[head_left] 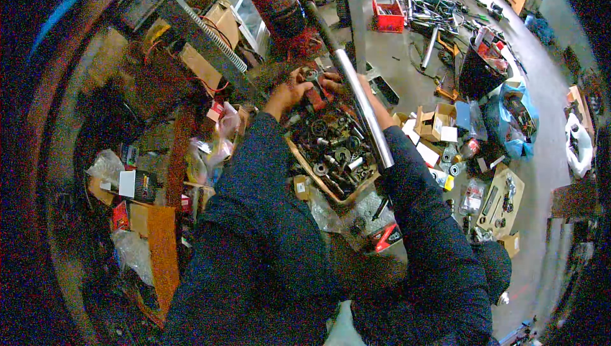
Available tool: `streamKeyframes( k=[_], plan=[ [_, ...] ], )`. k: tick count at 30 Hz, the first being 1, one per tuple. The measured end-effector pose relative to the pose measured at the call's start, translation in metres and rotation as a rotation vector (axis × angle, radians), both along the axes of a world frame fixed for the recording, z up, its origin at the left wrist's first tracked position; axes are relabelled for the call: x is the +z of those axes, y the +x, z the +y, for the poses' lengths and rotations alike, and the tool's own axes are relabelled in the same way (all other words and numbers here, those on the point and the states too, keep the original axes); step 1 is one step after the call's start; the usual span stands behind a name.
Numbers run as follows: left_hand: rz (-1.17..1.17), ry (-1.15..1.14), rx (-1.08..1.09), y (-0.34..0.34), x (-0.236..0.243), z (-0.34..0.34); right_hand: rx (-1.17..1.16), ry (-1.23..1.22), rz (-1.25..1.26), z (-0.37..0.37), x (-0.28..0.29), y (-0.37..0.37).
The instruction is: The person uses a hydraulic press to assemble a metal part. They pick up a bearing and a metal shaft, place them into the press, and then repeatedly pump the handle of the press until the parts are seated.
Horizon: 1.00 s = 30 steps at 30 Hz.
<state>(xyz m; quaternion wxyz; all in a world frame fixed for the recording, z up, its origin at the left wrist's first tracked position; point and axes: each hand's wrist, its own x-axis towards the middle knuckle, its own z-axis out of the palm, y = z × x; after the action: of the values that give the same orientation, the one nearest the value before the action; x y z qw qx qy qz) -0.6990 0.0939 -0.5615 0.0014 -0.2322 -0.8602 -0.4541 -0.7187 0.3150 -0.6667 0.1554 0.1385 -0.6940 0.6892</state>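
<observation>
Both my hands are at a metal part with a round ring-shaped end (310,75), on the red base below the press. My left hand (291,93) closes its fingers on the part's left side. From the right, my right hand (333,83) grips near its other side, partly hidden behind a long shiny pipe (364,107). That pipe slopes across my right forearm from the dark press cylinder (278,6). Just below my hands lies a box (312,169) full of dark, greasy metal parts, gears and rings among them. The part's exact kind is too small to tell.
A steel press column (213,34) with a coil spring stands at the left. To the right are open cardboard boxes (436,122), a blue bag (512,117), a dark bin (482,66) and a red crate (388,15). Tools (433,12) lie heaped on the floor behind.
</observation>
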Motion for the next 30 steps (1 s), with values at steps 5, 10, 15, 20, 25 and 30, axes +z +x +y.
streamKeyframes(
  k=[5,10,15,20,25,30],
  plan=[
    [0.083,-0.134,-0.019,0.006,0.019,0.009,-0.152,0.505,0.003,0.01,0.052,0.032],
    [0.396,-0.234,0.003,0.022,0.013,-0.004,-0.252,1.054,0.054,0.017,0.131,0.088],
    [0.361,-0.376,-0.145,0.043,0.054,0.026,-0.561,0.763,-0.016,0.086,0.126,0.132],
    [0.484,-0.468,-0.065,0.027,0.036,0.022,0.32,1.223,-0.274,0.12,0.05,0.156],
    [0.529,-0.414,-0.127,0.015,0.023,0.031,0.431,0.653,-0.632,0.139,0.003,0.193],
    [0.521,-0.564,-0.1,0.015,0.027,0.022,0.599,0.95,-0.505,0.122,0.06,0.22]
  ],
)
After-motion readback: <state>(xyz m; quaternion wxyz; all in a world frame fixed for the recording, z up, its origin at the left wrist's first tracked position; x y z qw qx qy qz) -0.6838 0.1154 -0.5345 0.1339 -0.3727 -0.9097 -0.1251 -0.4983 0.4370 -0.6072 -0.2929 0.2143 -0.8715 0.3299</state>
